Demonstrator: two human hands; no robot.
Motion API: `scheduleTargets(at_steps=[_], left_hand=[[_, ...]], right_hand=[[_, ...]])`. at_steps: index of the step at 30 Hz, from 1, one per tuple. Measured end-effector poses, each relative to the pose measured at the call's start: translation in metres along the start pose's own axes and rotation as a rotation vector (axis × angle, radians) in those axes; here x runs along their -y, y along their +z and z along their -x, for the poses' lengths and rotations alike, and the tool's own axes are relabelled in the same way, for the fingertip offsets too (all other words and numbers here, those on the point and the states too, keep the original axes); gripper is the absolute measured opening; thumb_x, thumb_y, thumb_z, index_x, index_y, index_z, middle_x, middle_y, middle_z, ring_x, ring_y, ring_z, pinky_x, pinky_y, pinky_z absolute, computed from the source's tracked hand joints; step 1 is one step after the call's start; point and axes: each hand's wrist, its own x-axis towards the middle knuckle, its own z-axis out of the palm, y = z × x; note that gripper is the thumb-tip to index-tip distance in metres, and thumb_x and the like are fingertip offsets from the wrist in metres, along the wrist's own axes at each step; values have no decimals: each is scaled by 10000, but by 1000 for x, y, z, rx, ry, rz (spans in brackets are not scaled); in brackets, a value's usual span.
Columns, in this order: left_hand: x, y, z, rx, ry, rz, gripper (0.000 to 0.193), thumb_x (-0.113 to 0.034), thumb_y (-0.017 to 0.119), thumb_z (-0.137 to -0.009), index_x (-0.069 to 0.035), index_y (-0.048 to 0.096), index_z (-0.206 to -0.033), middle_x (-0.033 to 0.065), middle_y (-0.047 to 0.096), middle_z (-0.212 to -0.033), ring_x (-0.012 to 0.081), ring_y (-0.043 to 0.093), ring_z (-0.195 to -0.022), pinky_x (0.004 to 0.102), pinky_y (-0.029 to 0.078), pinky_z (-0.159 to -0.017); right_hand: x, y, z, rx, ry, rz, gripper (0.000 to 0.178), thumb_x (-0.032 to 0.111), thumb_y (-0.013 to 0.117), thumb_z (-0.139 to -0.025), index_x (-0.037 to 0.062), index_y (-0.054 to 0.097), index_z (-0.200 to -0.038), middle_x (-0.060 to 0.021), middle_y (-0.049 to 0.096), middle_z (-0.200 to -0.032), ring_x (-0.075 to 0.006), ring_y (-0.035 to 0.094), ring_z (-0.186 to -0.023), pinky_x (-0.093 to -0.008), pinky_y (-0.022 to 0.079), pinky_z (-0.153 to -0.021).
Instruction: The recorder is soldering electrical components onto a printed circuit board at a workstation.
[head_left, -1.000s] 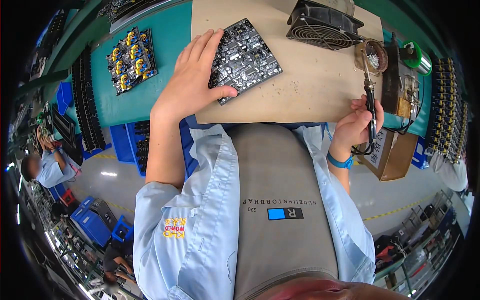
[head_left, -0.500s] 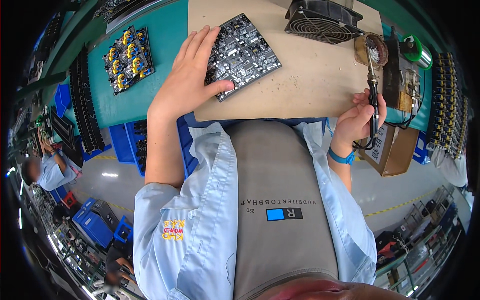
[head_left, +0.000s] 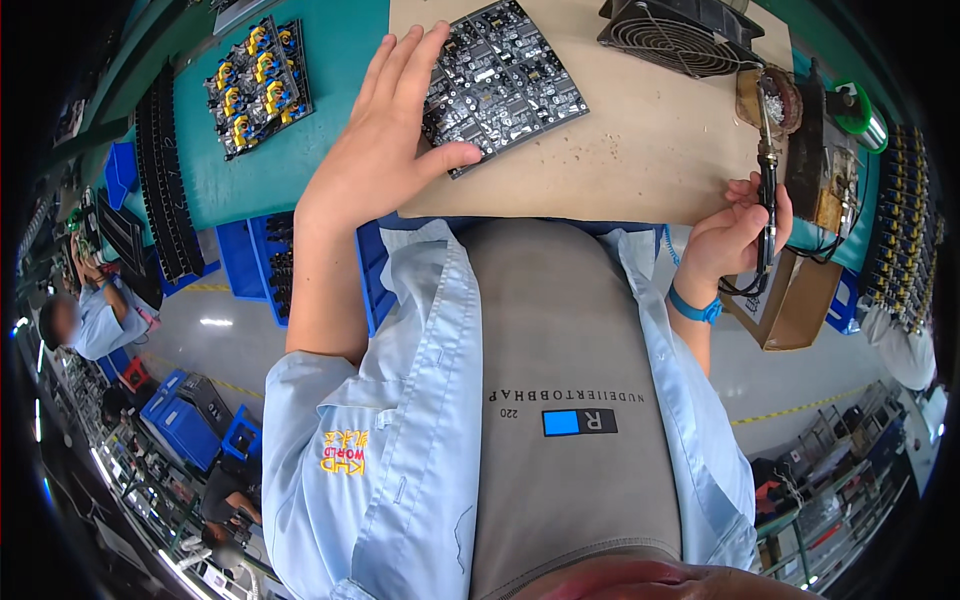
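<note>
Beneath the fingers and thumb of my left hand point(head_left: 385, 135) lies the left edge of a dark, square circuit board panel point(head_left: 510, 85), packed with small components. That hand is open, its fingers stretched out and thumb apart. On the right, my right hand point(head_left: 740, 230) is closed round the black handle of a soldering iron point(head_left: 767, 200). The iron points away from me, its tip in a round brown pot point(head_left: 788, 102) with pale bits inside. Brown sheeting point(head_left: 640, 165) covers the bench under the panel.
A black fan point(head_left: 680, 38) stands at the back, left of the pot. Beyond the pot are a solder wire spool point(head_left: 862, 115) and a dark metal stand point(head_left: 825, 170). Boards with yellow and blue parts point(head_left: 258, 85) lie on the green mat at left. An open carton point(head_left: 800, 300) sits below the bench.
The bench and everything on it sit slightly higher and further right in the picture. My left hand remains at the panel, and the iron's tip remains in the pot.
</note>
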Motion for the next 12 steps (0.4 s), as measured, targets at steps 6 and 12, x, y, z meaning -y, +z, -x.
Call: scheduleTargets(at_steps=[6,12], left_hand=[[-5,1,-1,-33,-7,33,1048,-209,839,-836,-141,256,-1705,186,283,-1738,452,236,-1605,539,275,-1296],[-7,3,0,-19,-16,7,1069,-257,854,-839,-129,245,-1707,165,287,-1743,443,231,-1609,541,256,-1308]], right_hand=[[0,0,1,4,-4,9,348,174,589,-1042,27,567,-1357,-220,721,-1112,-217,673,-830,-297,556,-758],[-2,-4,0,19,-13,18,356,178,591,-1041,28,563,-1363,-221,721,-1117,-219,675,-830,-299,559,-759]])
